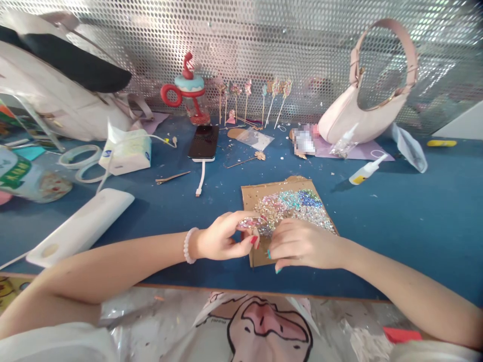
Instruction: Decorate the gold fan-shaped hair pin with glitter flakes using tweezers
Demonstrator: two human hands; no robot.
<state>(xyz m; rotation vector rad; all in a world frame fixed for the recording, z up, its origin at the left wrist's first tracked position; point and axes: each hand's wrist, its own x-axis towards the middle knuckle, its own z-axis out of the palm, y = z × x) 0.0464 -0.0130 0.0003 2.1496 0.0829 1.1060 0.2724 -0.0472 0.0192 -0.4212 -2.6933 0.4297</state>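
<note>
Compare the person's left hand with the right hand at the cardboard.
The left hand shows a red thumbnail; the right hand has teal nails. The left wrist wears a pale bead bracelet; the right wrist is bare. The left hand pinches a small glittery piece; the right hand lies knuckles-up on the cardboard, its grip hidden. Both meet at the cardboard's near edge.

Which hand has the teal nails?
The right hand: teal nails, fingers curled on the cardboard. The left hand shows a red thumbnail and pinches a glittery piece.
</note>
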